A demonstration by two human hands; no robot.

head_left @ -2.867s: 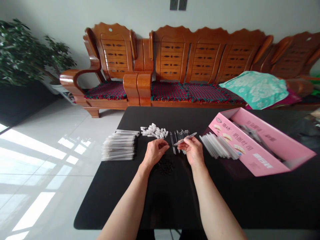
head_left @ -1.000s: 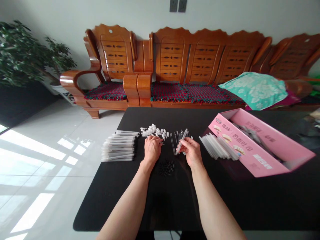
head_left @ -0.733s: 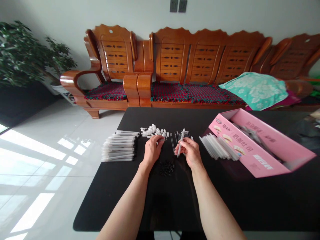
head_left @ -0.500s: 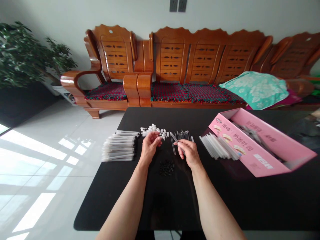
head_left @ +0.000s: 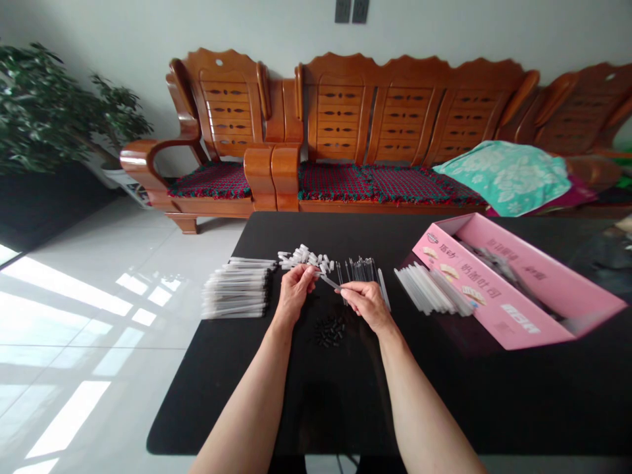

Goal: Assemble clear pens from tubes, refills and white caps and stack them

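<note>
My right hand (head_left: 366, 304) pinches a translucent pen barrel (head_left: 330, 283), which points left and slightly away from me. Its far end meets the fingertips of my left hand (head_left: 295, 289), closed on a small white pen cap (head_left: 316, 272). Just beyond the left hand lies a heap of white caps (head_left: 305, 255). Thin dark pen refills (head_left: 364, 268) are lined up behind the right hand, with a loose barrel (head_left: 384, 289) beside them. Small black plugs (head_left: 330, 331) form a pile nearer me, between my forearms.
White pens with black ends (head_left: 234, 289) are stacked at the table's left. More barrels (head_left: 432, 289) lie right of my hands, against an open pink box (head_left: 494, 289) with grey items inside. Behind the black table (head_left: 340, 230) stands a wooden bench (head_left: 375, 118).
My right hand has swung the barrel from a steep slant toward the left, bringing its end to my left fingertips. The left hand has shifted slightly.
</note>
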